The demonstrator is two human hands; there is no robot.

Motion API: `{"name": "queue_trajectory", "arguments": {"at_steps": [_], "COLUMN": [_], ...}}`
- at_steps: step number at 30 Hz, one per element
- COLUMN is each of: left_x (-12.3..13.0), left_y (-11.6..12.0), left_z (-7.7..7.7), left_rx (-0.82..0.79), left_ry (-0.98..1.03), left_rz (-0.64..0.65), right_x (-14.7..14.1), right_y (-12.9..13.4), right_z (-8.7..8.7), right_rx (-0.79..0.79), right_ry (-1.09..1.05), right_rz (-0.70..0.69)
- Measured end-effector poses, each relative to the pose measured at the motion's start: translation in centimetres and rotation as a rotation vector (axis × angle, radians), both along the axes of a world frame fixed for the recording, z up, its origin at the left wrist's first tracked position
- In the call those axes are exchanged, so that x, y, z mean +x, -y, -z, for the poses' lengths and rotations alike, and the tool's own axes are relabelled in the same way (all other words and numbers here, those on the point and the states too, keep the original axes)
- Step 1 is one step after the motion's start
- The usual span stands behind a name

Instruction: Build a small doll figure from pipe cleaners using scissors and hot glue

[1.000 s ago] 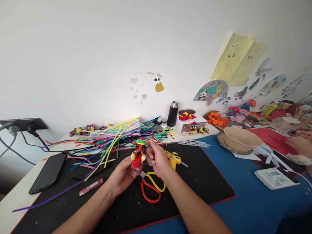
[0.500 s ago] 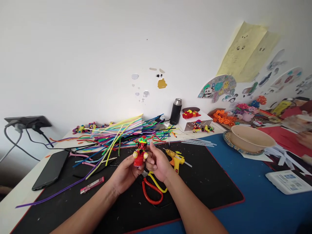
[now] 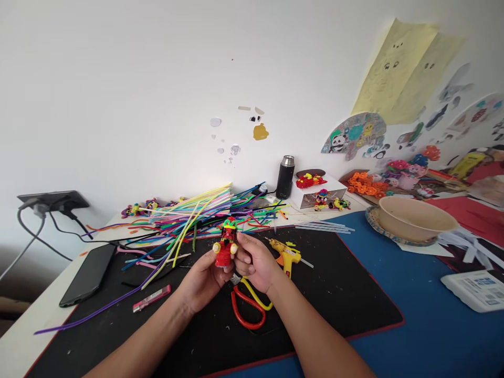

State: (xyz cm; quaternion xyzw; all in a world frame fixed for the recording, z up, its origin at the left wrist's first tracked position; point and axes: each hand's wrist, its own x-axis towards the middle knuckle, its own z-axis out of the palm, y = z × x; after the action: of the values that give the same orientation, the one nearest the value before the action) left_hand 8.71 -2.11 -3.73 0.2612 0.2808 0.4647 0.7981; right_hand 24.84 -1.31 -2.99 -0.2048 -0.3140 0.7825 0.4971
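A small pipe-cleaner doll (image 3: 224, 256) with a red body, a green, red and yellow headdress and pale round hands is held upright above the black mat. My left hand (image 3: 207, 278) is closed round its lower part from the left. From the right, my right hand (image 3: 255, 261) has its fingers curled against the doll's side, the thumb up by its head. Below the hands lie scissors (image 3: 249, 311) with one red and one yellow handle. A yellow glue gun (image 3: 287, 255) rests just right of my right hand.
Behind the hands is a heap of coloured pipe cleaners (image 3: 197, 207). A phone (image 3: 88, 274) and a pink-and-clear case (image 3: 151, 298) lie to the left. A black flask (image 3: 285, 178), a white box (image 3: 326, 189) and a beige bowl (image 3: 417, 216) stand farther right. Another person's hand shows at far right.
The doll has tipped slightly and shifted a little to the left in my hands. My right thumb has lowered closer to its head. The whole view has swung slightly.
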Motion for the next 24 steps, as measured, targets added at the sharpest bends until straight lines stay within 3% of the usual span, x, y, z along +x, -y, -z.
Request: {"name": "queue_trajectory", "arguments": {"at_steps": [24], "left_x": [-0.46], "left_y": [-0.05], "left_z": [-0.42], "left_rx": [-0.069], "left_ry": [0.055], "left_rz": [0.084], "right_x": [0.48], "right_y": [0.1], "right_z": [0.06], "right_rx": [-0.018], "right_ry": [0.011], "right_rz": [-0.067]}}
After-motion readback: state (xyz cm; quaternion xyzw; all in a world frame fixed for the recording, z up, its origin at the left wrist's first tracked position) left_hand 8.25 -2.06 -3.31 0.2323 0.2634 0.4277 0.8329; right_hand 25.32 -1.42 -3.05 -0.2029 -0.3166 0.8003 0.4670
